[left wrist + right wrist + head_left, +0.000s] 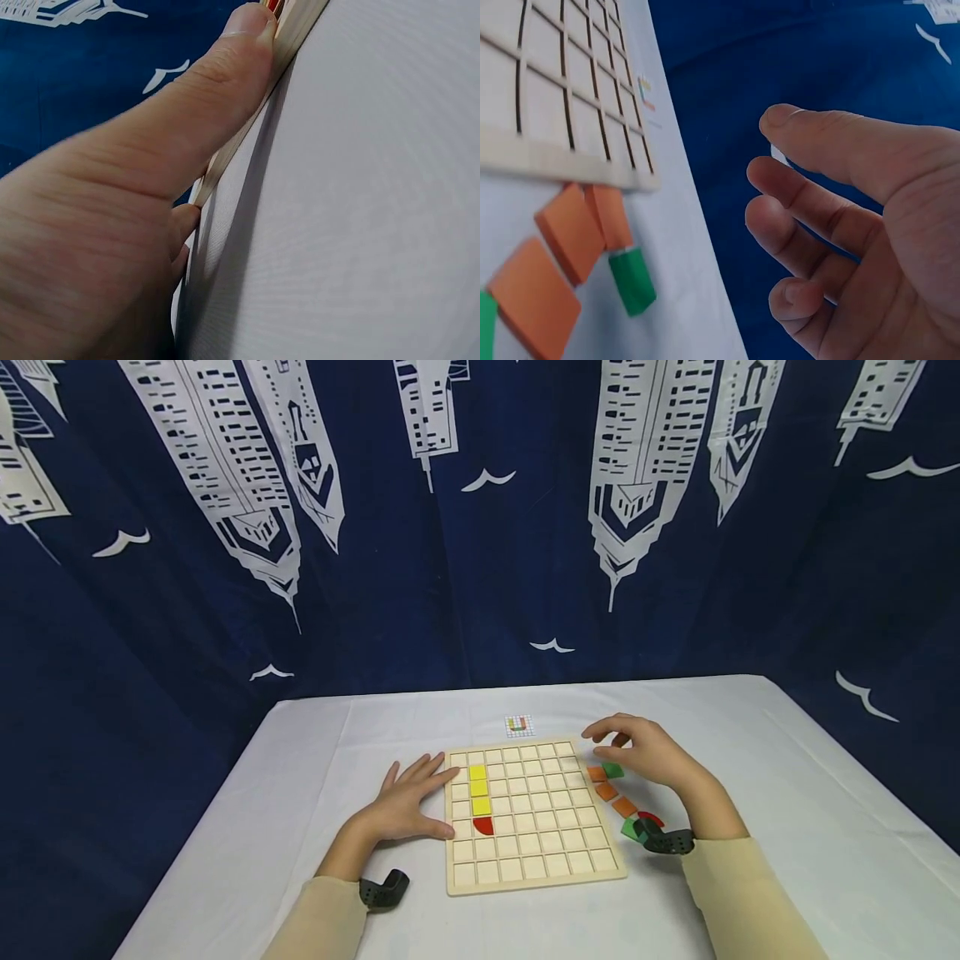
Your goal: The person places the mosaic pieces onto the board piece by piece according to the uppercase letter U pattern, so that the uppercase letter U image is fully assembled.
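Observation:
A wooden grid board (525,845) lies on the table. Three yellow squares (478,788) form a column in its left part, with a red quarter-round piece (483,826) directly below them. My left hand (401,808) is spread along the board's left side, its thumb and fingers touching the edge; the left wrist view shows the thumb (232,67) against the rim. Over the loose pieces by the far right corner hovers my right hand (656,753), fingers loosely bent and nothing between them. Beneath it are a green piece (632,281) and orange squares (570,232).
Right of the board, three orange squares (624,807), a second green piece (630,830) and a red piece (651,818) lie in a slanting row. A small card with a coloured grid pattern (519,726) lies beyond the board. A dark blue patterned curtain (480,568) hangs behind the white table.

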{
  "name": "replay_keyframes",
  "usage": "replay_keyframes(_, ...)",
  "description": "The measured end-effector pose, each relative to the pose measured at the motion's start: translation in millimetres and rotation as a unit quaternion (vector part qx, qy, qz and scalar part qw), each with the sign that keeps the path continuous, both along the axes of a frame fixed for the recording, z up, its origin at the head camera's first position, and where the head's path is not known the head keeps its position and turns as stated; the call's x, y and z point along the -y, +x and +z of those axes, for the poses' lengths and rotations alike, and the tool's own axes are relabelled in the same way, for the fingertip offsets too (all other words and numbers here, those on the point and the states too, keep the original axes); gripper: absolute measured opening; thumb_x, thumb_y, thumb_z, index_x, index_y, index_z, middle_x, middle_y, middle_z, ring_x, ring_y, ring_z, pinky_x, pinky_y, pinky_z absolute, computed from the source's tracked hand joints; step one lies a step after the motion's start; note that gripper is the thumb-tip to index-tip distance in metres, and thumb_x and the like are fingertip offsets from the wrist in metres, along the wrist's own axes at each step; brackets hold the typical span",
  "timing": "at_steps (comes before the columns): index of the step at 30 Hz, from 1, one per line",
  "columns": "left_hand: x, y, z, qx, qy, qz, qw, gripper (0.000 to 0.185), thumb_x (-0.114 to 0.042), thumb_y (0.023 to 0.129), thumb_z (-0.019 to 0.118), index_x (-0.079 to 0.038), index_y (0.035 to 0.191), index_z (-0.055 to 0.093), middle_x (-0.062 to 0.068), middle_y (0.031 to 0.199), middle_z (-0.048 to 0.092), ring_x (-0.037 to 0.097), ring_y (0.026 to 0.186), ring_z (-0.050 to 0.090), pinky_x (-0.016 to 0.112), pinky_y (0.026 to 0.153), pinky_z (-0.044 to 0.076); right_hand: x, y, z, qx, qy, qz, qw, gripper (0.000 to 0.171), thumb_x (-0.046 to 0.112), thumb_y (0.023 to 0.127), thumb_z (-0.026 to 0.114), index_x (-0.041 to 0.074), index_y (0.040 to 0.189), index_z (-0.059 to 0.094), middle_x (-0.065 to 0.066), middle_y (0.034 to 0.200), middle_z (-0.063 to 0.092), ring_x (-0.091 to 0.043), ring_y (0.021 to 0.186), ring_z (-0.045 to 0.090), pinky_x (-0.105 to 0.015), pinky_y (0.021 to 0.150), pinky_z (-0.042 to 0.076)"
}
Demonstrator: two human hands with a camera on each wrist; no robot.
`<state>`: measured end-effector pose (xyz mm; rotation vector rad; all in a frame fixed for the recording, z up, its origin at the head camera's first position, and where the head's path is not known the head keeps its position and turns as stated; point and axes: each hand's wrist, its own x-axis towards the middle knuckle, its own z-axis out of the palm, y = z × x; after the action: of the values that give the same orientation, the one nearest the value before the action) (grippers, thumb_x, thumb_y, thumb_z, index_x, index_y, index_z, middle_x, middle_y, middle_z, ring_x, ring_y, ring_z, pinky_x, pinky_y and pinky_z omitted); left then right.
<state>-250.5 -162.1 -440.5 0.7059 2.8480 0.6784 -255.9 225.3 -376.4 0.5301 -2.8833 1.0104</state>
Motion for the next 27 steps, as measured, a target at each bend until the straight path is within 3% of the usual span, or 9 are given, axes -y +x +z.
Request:
replay_keyframes(9,-1,0.2,0.8,0.009,-0.006,0.005,0.9999,0.099,-0.063,0.064,0.077,-0.032,0.148,0.035,-0.001,0.163,0.016,0.027,0.152,0.007,0.061,0.118,-0.008,-19,-4.7,-11.0,0.033,0.001,-0.029,0.999,0.029,0.017,0.088,0.068,0.016,0.116,0.068,-0.01,0.114,0.066,-0.023,0.094,0.054,-0.028,0.072,0.048)
replay_keyframes(27,0,-0.2,-1.3,0.016,0.001,0.008,0.9998,0.098,-0.062,0.064,0.077,-0.033,0.148,0.036,-0.002,0.163,0.016,0.026,0.152,0.006,0.061,0.118,-0.01,-33,-10.7,-31.7,0.073,0.0,-0.025,0.997,0.033,0.015,0.085,0.071,0.016,0.117,0.067,-0.01,0.117,0.064,-0.02,0.089,0.052,-0.029,0.076,0.045)
